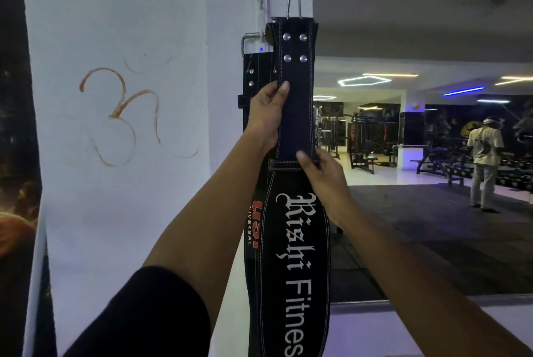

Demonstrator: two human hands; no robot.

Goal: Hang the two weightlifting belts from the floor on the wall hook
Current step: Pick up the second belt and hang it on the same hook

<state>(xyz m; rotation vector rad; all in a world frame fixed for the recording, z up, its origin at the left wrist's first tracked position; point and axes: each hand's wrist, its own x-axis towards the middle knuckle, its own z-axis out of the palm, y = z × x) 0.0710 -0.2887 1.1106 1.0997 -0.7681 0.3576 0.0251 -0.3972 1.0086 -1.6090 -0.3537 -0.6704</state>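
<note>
Up at the pillar corner, your front belt (294,114) is raised with its buckle prongs poking above the top edge; whether it's seated on the hook (251,38) you can't tell. Left hand (266,114) pinches its left edge, right hand (320,172) grips lower down. Behind it, the second belt (253,88) already hangs there. Count: two belts, two hands, one hook. Looks nearly finished.
</note>
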